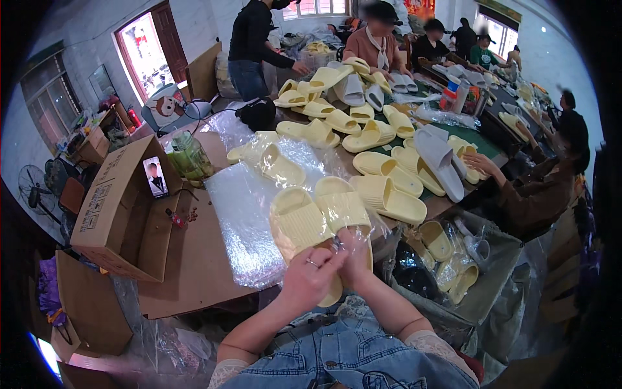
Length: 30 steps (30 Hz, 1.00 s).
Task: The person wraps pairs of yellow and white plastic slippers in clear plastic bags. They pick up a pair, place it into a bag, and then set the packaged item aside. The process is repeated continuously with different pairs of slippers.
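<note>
A pair of pale yellow slide slippers is in front of me, soles down and toes pointing away: the left slipper and the right slipper. Glossy clear plastic lies around at least the right one. My left hand, with a ring on it, is closed at the left slipper's heel, its fingertips meeting my other hand. At the right slipper's strap opening, my right hand is closed, its fingertips partly hidden. Beyond the pair, a stack of clear plastic bags covers part of the table, with another bagged yellow slipper on top.
Yellow and grey slippers pile up on the table ahead. A cardboard box holding a phone stands left, near a glass jar. A lined bin of slippers is at my right. Several people work around the table.
</note>
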Each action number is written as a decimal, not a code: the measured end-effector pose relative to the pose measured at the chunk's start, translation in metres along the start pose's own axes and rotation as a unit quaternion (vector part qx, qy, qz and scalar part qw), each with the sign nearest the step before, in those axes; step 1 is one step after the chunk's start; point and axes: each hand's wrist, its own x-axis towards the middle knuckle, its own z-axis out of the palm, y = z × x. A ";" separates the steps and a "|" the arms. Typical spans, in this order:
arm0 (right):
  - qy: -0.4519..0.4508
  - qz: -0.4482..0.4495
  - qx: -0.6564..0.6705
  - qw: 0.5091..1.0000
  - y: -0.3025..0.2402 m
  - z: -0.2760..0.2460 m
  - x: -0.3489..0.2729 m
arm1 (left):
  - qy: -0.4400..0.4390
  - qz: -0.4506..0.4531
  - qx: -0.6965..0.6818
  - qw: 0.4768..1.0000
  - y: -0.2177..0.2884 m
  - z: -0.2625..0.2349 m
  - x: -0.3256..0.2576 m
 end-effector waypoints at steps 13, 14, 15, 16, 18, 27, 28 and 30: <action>0.012 0.071 -0.025 0.997 -0.001 0.024 0.051 | -0.110 -0.020 -0.174 0.978 0.019 -0.011 -0.010; 0.013 0.056 0.009 0.998 -0.001 0.025 0.059 | -0.103 -0.010 -0.160 0.982 0.021 -0.014 -0.009; 0.014 0.041 0.045 0.998 -0.001 0.029 0.067 | -0.096 -0.001 -0.144 0.985 0.022 -0.017 -0.009; 0.015 0.019 0.023 0.999 0.000 0.037 0.073 | -0.086 -0.013 -0.146 0.985 0.021 -0.020 -0.008; -0.009 0.026 -0.015 1.000 -0.009 0.051 0.084 | -0.066 -0.038 -0.148 0.986 0.014 -0.031 -0.006; -0.137 0.048 -0.060 0.988 0.016 0.137 0.089 | -0.085 -0.077 -0.113 0.987 -0.050 -0.063 0.008; -0.176 0.057 -0.061 0.981 0.008 0.125 0.090 | -0.049 -0.077 -0.060 0.994 -0.063 -0.059 0.011; -0.184 0.059 -0.051 0.980 0.007 0.117 0.091 | 0.002 -0.075 0.024 0.997 -0.092 -0.047 0.016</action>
